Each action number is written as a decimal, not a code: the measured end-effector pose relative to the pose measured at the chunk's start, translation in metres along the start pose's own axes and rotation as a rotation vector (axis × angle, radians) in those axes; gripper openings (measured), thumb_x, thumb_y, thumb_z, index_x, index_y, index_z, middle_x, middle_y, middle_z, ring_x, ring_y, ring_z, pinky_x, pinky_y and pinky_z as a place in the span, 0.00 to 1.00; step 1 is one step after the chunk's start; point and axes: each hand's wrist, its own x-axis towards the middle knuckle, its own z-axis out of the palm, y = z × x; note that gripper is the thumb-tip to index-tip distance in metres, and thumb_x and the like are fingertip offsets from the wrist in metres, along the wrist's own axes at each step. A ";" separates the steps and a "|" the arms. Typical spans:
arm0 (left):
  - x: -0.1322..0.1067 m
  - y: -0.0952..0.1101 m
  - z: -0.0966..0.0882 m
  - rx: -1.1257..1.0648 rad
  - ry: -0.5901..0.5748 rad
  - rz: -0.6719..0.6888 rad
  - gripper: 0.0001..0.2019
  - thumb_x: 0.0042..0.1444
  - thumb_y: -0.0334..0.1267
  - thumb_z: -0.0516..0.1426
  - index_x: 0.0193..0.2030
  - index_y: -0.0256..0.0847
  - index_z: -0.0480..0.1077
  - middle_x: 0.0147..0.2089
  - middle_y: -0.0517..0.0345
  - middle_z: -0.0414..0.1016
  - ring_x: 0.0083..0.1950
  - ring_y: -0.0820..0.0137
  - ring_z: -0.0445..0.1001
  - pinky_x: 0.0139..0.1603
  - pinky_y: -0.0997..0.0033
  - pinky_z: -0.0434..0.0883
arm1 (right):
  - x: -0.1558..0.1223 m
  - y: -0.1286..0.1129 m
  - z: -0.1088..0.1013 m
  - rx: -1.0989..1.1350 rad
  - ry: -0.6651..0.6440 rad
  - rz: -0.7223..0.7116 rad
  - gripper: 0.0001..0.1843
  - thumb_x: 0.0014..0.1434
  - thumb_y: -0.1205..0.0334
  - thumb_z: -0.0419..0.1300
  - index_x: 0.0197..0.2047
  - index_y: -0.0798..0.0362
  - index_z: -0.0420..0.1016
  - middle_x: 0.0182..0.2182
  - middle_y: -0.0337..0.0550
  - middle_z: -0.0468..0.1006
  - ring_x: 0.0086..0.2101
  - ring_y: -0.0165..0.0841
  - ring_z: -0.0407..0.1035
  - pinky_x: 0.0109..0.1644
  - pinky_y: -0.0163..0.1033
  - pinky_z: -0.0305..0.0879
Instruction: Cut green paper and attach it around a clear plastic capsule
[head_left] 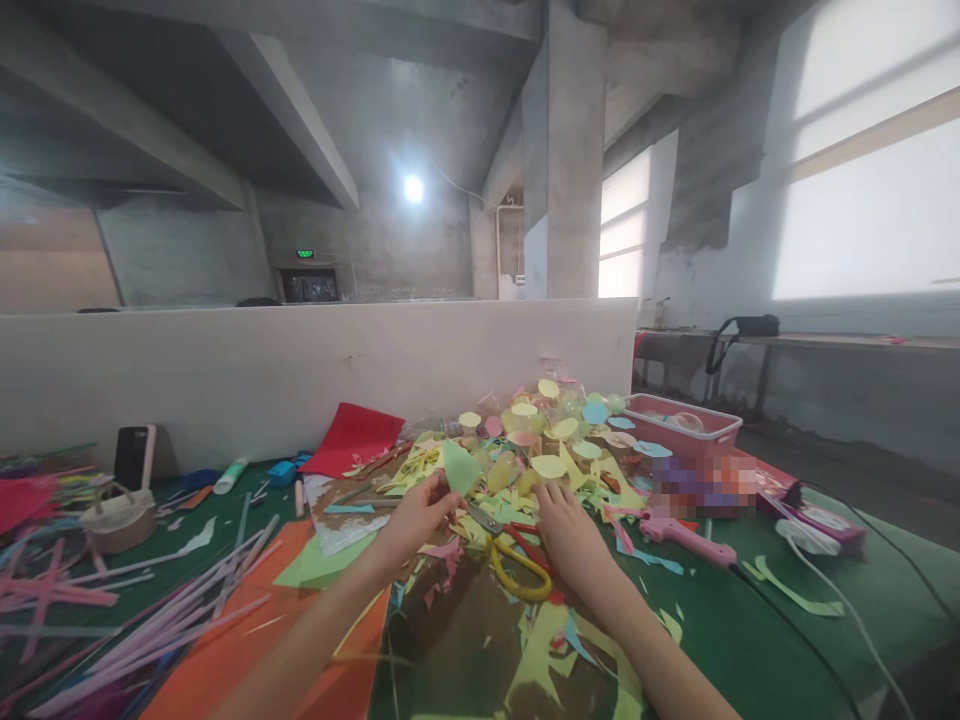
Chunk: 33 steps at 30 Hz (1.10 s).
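Note:
My left hand (pixel 417 516) is closed in a pinch on a light green piece of paper (pixel 459 466), held up above the heap. My right hand (pixel 570 530) rests palm down on a pile of coloured paper scraps (pixel 525 450), fingers curled into the pile; what they hold, if anything, is hidden. Yellow-handled scissors (pixel 517 568) lie between the two hands, with red-handled scissors (pixel 529 545) just beside them. Round paper discs top small cups at the back of the heap.
A pink glue gun (pixel 686 540) with its cord lies right of my right hand. A pink tray (pixel 686 425) stands behind it. Orange paper (pixel 225 650), pink sticks (pixel 135 620), a red sheet (pixel 352 435), a phone (pixel 133 456) and a small basket (pixel 116 515) lie to the left. A white partition (pixel 300 370) runs behind.

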 end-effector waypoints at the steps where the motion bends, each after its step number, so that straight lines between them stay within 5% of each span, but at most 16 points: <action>1: 0.000 0.001 0.000 0.010 -0.001 0.007 0.25 0.38 0.56 0.64 0.35 0.38 0.68 0.30 0.60 0.73 0.25 0.75 0.66 0.24 0.74 0.62 | 0.000 0.000 0.003 0.023 0.017 -0.035 0.27 0.53 0.82 0.52 0.55 0.58 0.69 0.50 0.55 0.72 0.51 0.46 0.65 0.53 0.45 0.64; 5: 0.000 0.003 0.000 0.050 0.005 0.046 0.22 0.40 0.55 0.63 0.34 0.39 0.68 0.31 0.59 0.73 0.26 0.74 0.66 0.25 0.73 0.62 | 0.003 -0.005 0.016 0.101 0.036 -0.148 0.29 0.50 0.85 0.49 0.54 0.56 0.69 0.49 0.53 0.71 0.51 0.45 0.64 0.53 0.44 0.63; 14: 0.002 -0.001 -0.005 0.066 -0.002 0.039 0.20 0.42 0.52 0.61 0.37 0.39 0.68 0.31 0.59 0.74 0.26 0.73 0.67 0.23 0.74 0.62 | 0.019 -0.008 0.032 0.204 0.067 -0.204 0.15 0.58 0.79 0.52 0.44 0.56 0.72 0.51 0.53 0.70 0.50 0.42 0.63 0.53 0.42 0.63; 24: 0.000 0.000 -0.005 0.086 -0.002 0.035 0.20 0.42 0.53 0.61 0.34 0.39 0.68 0.30 0.58 0.75 0.26 0.73 0.67 0.26 0.73 0.63 | 0.024 -0.005 0.047 0.306 0.117 -0.119 0.11 0.64 0.73 0.50 0.42 0.54 0.72 0.44 0.51 0.69 0.47 0.41 0.65 0.50 0.41 0.65; 33: 0.003 -0.011 -0.007 0.081 -0.004 0.023 0.22 0.41 0.53 0.63 0.35 0.39 0.68 0.31 0.57 0.75 0.27 0.71 0.68 0.27 0.72 0.63 | 0.026 -0.007 0.044 0.199 0.007 -0.086 0.12 0.66 0.71 0.49 0.46 0.57 0.73 0.44 0.52 0.74 0.45 0.40 0.69 0.49 0.40 0.63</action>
